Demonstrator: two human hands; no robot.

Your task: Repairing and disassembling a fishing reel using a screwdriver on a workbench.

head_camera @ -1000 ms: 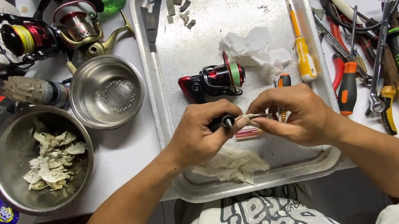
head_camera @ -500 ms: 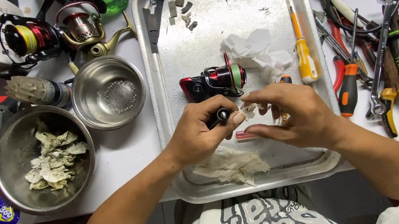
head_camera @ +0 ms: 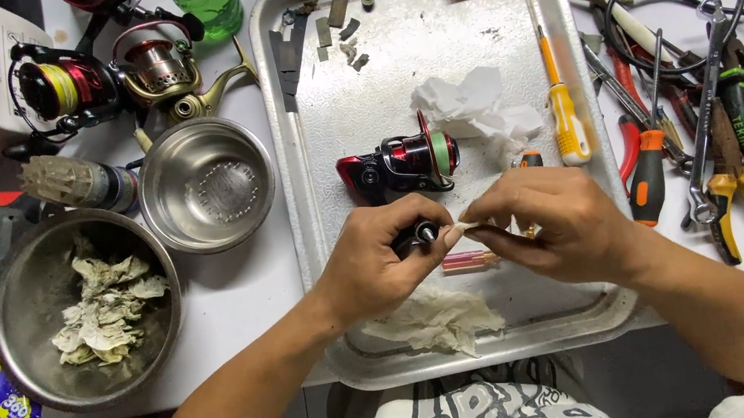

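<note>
**Op A:** While both hands work over the metal tray (head_camera: 315, 99), I watch the grip. My left hand (head_camera: 376, 263) has its fingertips pinched together on a small black part (head_camera: 425, 231), and my right hand (head_camera: 559, 224) has its fingers closed on a scrap of white tissue (head_camera: 466, 227) pressed against that part's end. All of it hovers just above the tray, in front of the red-and-black reel (head_camera: 400, 163).

**Op B:** What worries you?

**Op A:** The part is small and held only by fingertips. I judge that a hard wipe could twist it loose; it might roll under the crumpled tissue (head_camera: 434, 318) near the tray's front edge, or bounce off onto the lap. The thin scrap could also tear and leave lint on it.

**Op B:** Anything nearby at risk?

**Op A:** The yellow-handled screwdriver (head_camera: 567, 123) lies just beside my right knuckles; a slip might knock it.

**Op B:** And compared with a second ago?

**Op A:** Little. The hands sit in much the same spot over the tray, the right one shifted slightly and the scrap worked closer to the part. The reel, the steel bowls (head_camera: 206, 180) and the pliers (head_camera: 739, 201) lie unmoved.
</note>
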